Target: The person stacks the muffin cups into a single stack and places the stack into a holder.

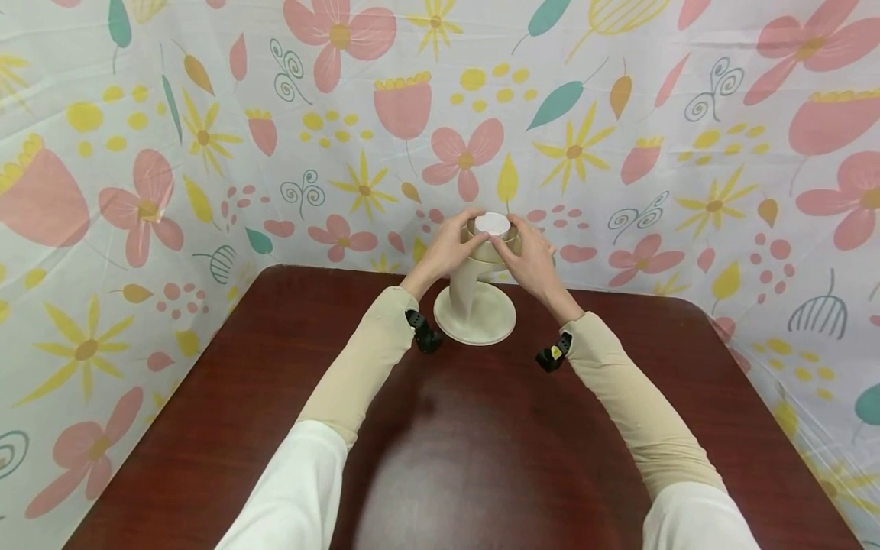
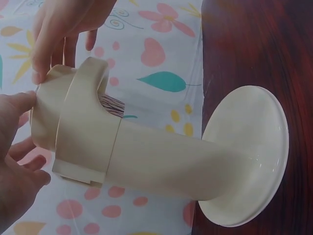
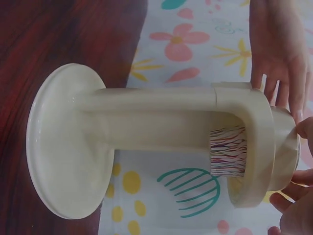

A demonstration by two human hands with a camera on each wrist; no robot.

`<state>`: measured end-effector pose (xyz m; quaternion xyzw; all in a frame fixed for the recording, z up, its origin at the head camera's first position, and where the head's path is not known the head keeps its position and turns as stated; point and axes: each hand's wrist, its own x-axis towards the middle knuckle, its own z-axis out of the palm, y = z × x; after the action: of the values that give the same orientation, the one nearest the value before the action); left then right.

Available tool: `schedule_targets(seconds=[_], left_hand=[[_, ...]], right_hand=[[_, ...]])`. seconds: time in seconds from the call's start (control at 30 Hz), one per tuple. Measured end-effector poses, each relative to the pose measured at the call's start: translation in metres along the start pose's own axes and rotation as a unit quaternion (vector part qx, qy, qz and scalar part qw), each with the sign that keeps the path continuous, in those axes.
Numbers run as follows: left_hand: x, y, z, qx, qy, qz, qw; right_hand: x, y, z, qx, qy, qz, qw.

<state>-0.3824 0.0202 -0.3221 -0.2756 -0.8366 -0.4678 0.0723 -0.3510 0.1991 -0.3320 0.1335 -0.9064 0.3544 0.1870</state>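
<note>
At the back middle of the table stands a cream stand [image 1: 462, 292] with a round base, an upright column and a ring at its top. A cream cup-shaped piece [image 2: 45, 115] sits in the ring, with a white round top [image 1: 493, 224]. My left hand [image 1: 445, 248] grips this piece from the left, and my right hand [image 1: 532, 260] from the right, thumbs near the white top. Below the ring, a short part with thin wavy coloured stripes [image 3: 228, 152] shows in both wrist views; its kind is unclear.
The dark red-brown table [image 1: 474, 458] reaches back to a floral cloth [image 1: 371, 153] hung behind and at the sides. The stand's round base [image 3: 68, 142] rests near the table's back edge. Black wrist cameras [image 1: 425, 334] are strapped over beige sleeves.
</note>
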Motion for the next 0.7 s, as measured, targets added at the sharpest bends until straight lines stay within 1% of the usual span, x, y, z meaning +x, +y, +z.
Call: schedule_targets(seconds=[0.07,0.13,0.23,0.3,0.4,0.53,0.6,0.7], left_hand=[[-0.002,-0.001,-0.001,-0.007,0.004,-0.002,1.0],[-0.005,-0.002,-0.001,-0.025,0.013,-0.003,0.9996],[-0.009,-0.007,-0.001,-0.05,0.036,-0.007,0.9981],[-0.013,-0.01,-0.001,-0.064,0.052,-0.005,0.9966],[-0.018,-0.017,-0.001,-0.064,0.065,-0.005,0.9958],[-0.027,-0.026,-0.004,-0.049,0.064,-0.01,0.9967],[-0.032,-0.03,-0.006,-0.03,0.06,-0.015,0.9977],[-0.039,-0.037,-0.011,0.015,0.051,-0.023,0.9983]], right_hand=[[-0.001,0.001,0.0,0.007,0.006,-0.005,0.9999],[-0.002,0.003,0.001,0.01,0.015,-0.014,0.9997],[-0.004,0.005,0.002,0.018,0.026,-0.032,0.999],[-0.006,0.008,0.003,0.023,0.035,-0.044,0.9982],[-0.009,0.012,0.004,0.038,0.048,-0.057,0.9965],[-0.013,0.017,0.004,0.064,0.065,-0.066,0.9936],[-0.016,0.02,0.002,0.072,0.069,-0.063,0.993],[-0.02,0.025,-0.003,0.077,0.068,-0.053,0.9933]])
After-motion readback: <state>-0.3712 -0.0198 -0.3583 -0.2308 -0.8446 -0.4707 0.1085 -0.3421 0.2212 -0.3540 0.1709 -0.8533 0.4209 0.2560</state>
